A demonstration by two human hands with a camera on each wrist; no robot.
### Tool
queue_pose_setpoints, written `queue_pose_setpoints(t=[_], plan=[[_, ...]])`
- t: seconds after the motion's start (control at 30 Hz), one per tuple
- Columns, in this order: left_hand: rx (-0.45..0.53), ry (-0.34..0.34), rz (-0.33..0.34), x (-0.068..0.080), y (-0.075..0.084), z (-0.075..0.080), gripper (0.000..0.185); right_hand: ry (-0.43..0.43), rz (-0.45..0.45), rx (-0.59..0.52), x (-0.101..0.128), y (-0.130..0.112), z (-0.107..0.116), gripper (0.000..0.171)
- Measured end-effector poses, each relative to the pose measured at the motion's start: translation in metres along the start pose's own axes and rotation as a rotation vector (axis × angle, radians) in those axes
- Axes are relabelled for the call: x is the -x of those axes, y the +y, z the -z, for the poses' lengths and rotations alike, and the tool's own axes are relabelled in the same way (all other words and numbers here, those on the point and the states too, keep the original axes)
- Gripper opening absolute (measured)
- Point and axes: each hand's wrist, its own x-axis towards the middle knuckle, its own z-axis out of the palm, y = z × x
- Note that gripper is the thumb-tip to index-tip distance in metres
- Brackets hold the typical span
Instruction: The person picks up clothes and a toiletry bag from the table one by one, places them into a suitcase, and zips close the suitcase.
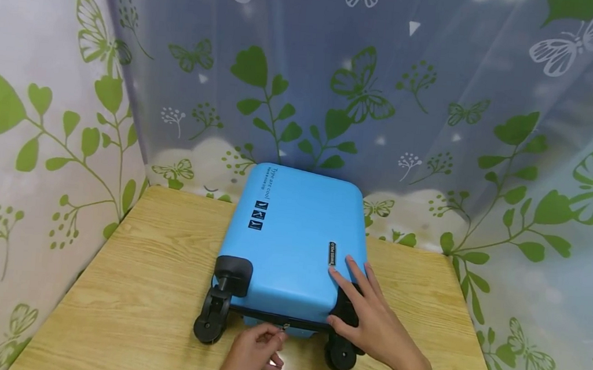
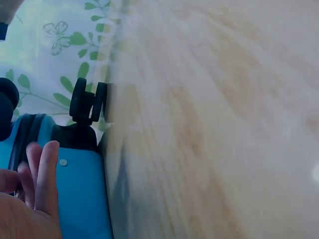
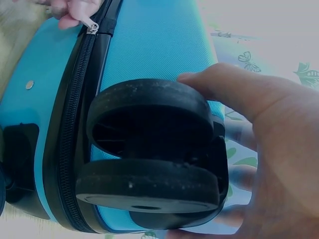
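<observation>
Head view shows a wooden table (image 1: 126,288) bearing a blue suitcase (image 1: 292,237) that lies flat, wheels toward the person. At its near left corner a black double wheel (image 1: 211,317) sticks out. Just right of that, the left hand (image 1: 251,356) pinches the metal zipper pull (image 1: 285,327) on the black zipper along the near edge. Farther right, the right hand (image 1: 377,322) rests with straight, spread fingers on the lid's near right corner, above the other wheel (image 1: 340,354).

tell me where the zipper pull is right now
The zipper pull sits on the black zipper track along the near edge of the blue suitcase, between its two near wheels, pinched by the left hand; the right hand rests on the near right corner.
</observation>
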Motion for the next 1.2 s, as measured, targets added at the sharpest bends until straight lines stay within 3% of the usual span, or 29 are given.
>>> queue_pose_setpoints(t=[0.13, 0.3, 0.57, 0.7, 0.8, 0.87, 1.03, 1.1, 1.2], plan=[[-0.075, 0.018, -0.042, -0.001, 0.003, -0.001, 0.034, 0.001, 0.004, 0.006, 0.001, 0.0, 0.0, 0.087], [-0.26, 0.056, -0.152, 0.001, 0.007, 0.002, 0.032, -0.007, 0.007, 0.017, 0.0, 0.0, 0.0, 0.088], [-0.649, 0.161, -0.469, 0.003, 0.01, 0.013, 0.021, 0.009, 0.01, 0.034, -0.001, -0.001, -0.003, 0.088], [-0.827, 0.301, -0.683, 0.003, 0.007, 0.022, 0.005, 0.01, 0.008, 0.028, -0.002, -0.001, -0.004, 0.088], [-0.898, 0.407, -0.804, 0.003, 0.005, 0.032, 0.011, 0.013, 0.0, 0.029, -0.002, -0.002, -0.004, 0.089], [-0.932, 0.443, -0.846, 0.003, 0.003, 0.038, 0.016, 0.014, -0.005, 0.03, -0.001, -0.002, -0.003, 0.089], [-0.981, 0.456, -0.914, 0.004, 0.003, 0.056, 0.019, 0.014, -0.015, 0.031, 0.0, -0.002, -0.002, 0.089], [-0.995, 0.454, -0.936, 0.005, 0.002, 0.063, 0.012, 0.009, -0.019, 0.028, 0.0, -0.001, -0.002, 0.09], [-1.015, 0.461, -0.969, 0.006, 0.001, 0.075, 0.028, 0.004, -0.023, 0.023, 0.0, -0.001, -0.002, 0.089]])
